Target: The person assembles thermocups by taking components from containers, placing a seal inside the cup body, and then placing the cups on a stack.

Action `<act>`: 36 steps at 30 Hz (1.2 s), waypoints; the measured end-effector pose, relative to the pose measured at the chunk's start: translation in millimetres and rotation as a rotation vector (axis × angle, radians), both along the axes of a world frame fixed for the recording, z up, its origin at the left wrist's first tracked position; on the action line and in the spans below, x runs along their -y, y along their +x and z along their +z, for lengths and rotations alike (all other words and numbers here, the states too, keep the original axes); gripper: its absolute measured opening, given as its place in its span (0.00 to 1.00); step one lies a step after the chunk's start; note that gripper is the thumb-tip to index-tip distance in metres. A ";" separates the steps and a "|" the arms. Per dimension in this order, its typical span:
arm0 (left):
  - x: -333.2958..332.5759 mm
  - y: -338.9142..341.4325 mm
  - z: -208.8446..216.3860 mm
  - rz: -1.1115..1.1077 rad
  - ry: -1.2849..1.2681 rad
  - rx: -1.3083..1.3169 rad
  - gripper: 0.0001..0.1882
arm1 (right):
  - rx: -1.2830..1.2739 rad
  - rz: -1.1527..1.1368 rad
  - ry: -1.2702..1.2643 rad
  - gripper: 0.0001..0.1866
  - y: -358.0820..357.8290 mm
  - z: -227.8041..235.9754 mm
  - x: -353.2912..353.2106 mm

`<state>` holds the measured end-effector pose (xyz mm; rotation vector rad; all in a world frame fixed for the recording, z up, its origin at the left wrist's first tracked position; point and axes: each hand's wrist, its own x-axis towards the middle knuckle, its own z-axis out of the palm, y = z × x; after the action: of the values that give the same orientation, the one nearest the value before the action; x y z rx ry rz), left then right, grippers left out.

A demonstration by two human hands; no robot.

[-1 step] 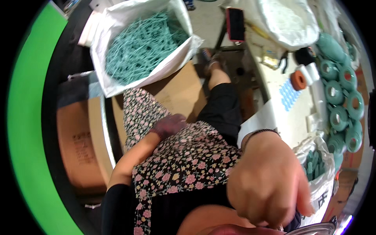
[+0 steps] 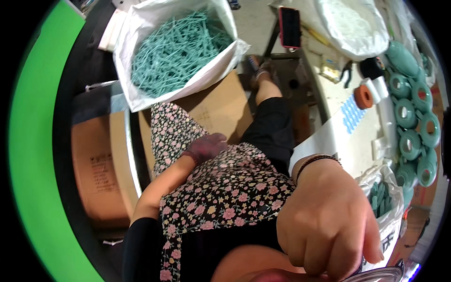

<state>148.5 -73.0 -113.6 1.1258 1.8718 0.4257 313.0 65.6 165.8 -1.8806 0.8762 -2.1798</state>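
My left hand [image 2: 206,149], in a dark purple glove, rests on the floral apron [image 2: 225,197] over my lap. Its fingers look curled, and whatever may be under them is hidden. My bare right hand [image 2: 329,221], with a dark bracelet [image 2: 315,162] at the wrist, is raised close to the camera. Those fingers fold down and inward, the thumb sticking out to the side; the fingertips are hidden. Just below it, at the lower edge, part of a pair of glasses [image 2: 380,273] shows, and I cannot tell whether the fingers touch it.
A white sack of thin green plastic sticks [image 2: 181,54] stands ahead, beyond a cardboard box [image 2: 221,105]. On the right, a table [image 2: 324,70] carries a phone [image 2: 290,28], orange tape [image 2: 363,96] and green ring-shaped parts [image 2: 405,114]. A white bag [image 2: 394,216] of green pieces stands beside my right hand.
The surroundings have shifted slightly to the right in the view. My right hand sits a little lower and farther right and looks less blurred. My left hand stays on the apron.
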 end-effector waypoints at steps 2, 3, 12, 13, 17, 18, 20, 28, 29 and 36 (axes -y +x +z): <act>11.2 -1.5 7.4 0.029 0.101 -0.069 0.22 | 0.107 -0.099 -0.097 0.18 1.1 -1.0 17.9; 12.7 -0.3 10.7 0.026 0.166 -0.094 0.20 | 0.170 -0.165 -0.130 0.19 4.9 2.6 25.7; 17.6 -14.3 -16.7 -0.313 0.330 -0.298 0.13 | 0.184 -0.187 -0.343 0.17 -39.2 -0.6 45.8; 15.4 -15.0 -18.2 -0.296 0.300 -0.286 0.15 | 0.215 -0.191 -0.318 0.17 -39.9 -1.0 45.3; -0.1 -8.6 3.8 -0.100 0.060 -0.108 0.22 | 0.096 -0.109 -0.122 0.17 -46.8 -8.9 38.9; 11.8 -8.6 1.1 0.021 0.005 -0.078 0.23 | 0.023 0.040 -0.019 0.18 -62.6 -17.1 31.3; 9.6 -10.0 6.3 -0.089 0.039 -0.144 0.23 | 0.061 0.095 0.215 0.20 -85.3 -30.9 9.2; 21.6 -10.9 -14.7 -0.223 0.242 -0.277 0.13 | 2.098 -1.039 0.163 0.07 -64.3 -349.9 -63.8; 20.2 -9.4 -9.7 -0.159 0.181 -0.222 0.13 | 2.010 -1.013 0.223 0.07 -65.5 -338.4 -56.4; 23.0 -12.4 14.4 -0.130 0.118 -0.178 0.20 | 1.776 -1.147 0.483 0.08 -71.8 -350.7 -55.3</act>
<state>136.1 -96.1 -99.2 1.3959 1.9326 0.3758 241.1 120.9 -184.9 1.1755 1.6128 -2.3584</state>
